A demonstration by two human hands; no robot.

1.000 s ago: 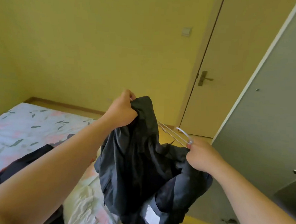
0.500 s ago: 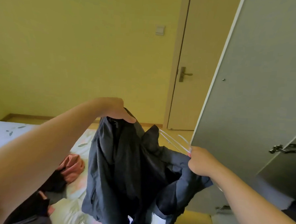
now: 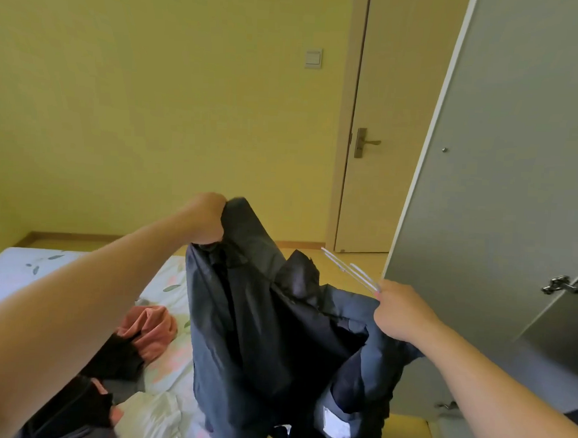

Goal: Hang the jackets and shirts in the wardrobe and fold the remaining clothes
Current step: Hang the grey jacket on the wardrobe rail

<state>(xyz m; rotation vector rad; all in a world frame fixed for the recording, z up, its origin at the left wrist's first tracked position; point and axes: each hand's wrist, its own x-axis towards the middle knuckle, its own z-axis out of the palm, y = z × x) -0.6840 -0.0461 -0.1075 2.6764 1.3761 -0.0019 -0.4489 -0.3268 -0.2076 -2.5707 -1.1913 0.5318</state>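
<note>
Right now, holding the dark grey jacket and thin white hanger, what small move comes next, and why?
Probably feed the thin white hanger into the dark grey jacket: the left hand grips its top raised, while the right hand holds the hanger, its visible part clear of fabric.

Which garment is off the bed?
The dark jacket, held up by the left hand; the pink garment and black clothes lie on the bed.

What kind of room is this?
Most likely a bedroom: a bed with a leaf-print sheet, a grey wardrobe door standing open beside it, and a closed room door in the yellow wall.
</note>
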